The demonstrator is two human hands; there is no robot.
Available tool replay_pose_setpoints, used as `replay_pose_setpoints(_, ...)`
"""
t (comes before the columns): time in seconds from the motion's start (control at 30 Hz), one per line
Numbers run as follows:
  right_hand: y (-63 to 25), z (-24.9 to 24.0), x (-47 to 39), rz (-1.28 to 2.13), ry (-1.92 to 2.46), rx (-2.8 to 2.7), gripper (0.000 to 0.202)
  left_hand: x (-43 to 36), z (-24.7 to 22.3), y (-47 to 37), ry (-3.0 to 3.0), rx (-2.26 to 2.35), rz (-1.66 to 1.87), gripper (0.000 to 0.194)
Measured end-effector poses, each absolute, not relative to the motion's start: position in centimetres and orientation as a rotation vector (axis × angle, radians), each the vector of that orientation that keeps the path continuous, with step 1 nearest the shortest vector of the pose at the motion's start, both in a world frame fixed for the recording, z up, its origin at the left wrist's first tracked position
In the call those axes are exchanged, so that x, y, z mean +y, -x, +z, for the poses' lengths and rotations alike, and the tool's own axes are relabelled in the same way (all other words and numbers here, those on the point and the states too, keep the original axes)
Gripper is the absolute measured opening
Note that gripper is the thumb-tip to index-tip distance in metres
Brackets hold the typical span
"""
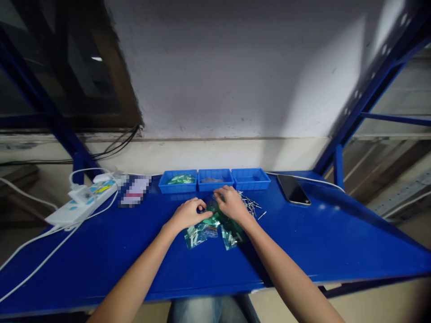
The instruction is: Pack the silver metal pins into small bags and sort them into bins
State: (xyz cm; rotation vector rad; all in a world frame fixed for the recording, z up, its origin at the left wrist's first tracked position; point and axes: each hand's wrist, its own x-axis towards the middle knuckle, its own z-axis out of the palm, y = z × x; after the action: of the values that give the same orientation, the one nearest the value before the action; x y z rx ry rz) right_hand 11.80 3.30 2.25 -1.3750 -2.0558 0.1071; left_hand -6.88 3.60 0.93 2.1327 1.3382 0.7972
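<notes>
Both hands are over small clear and green plastic bags [196, 237] piled on the blue table [134, 251]. My left hand [189, 213] rests at the pile's left side, thumb reaching over a green bag [213, 219], fingers curled; what it may hold is too small to make out. My right hand [230, 202] is over the pile's back right, its fingers bent down and closed near a clear bag; any thing between the fingertips is hidden. Loose metal pins [251, 205] lie just right of my right hand.
Three blue trays stand behind the hands: the left tray [178, 190] holds green bags, the middle tray [215, 186] clear ones. A phone [293, 190] lies right; a power strip [84, 204] with white cables stands left.
</notes>
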Motion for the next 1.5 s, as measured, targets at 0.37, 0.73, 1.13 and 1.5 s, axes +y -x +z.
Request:
replay_pose_setpoints(0.37, -11.0, 2.2, 2.6, 0.07, 1.391, -2.187, 0.026, 4.5, 1.1, 8.8, -1.709, 1.215, 0.751, 0.028)
replay_pose_setpoints(0.73, -10.9, 2.3, 2.6, -0.017, 1.375, -2.172, 0.02, 5.6, 0.5, 9.5, -1.743, 1.657, 1.009, 0.027)
replay_pose_setpoints(1.13, -9.6, 3.1, 1.6, 0.279, 1.056, -1.755, 0.025, 4.0, 2.5, 8.0, -1.44, 1.215, 1.002, 0.06)
replay_pose_setpoints(1.5, -8.5, 3.0, 0.7, 0.282, 0.927, -1.758, 0.021, 3.9, 2.7, 8.2, -1.13, 0.917, 1.031, 0.035)
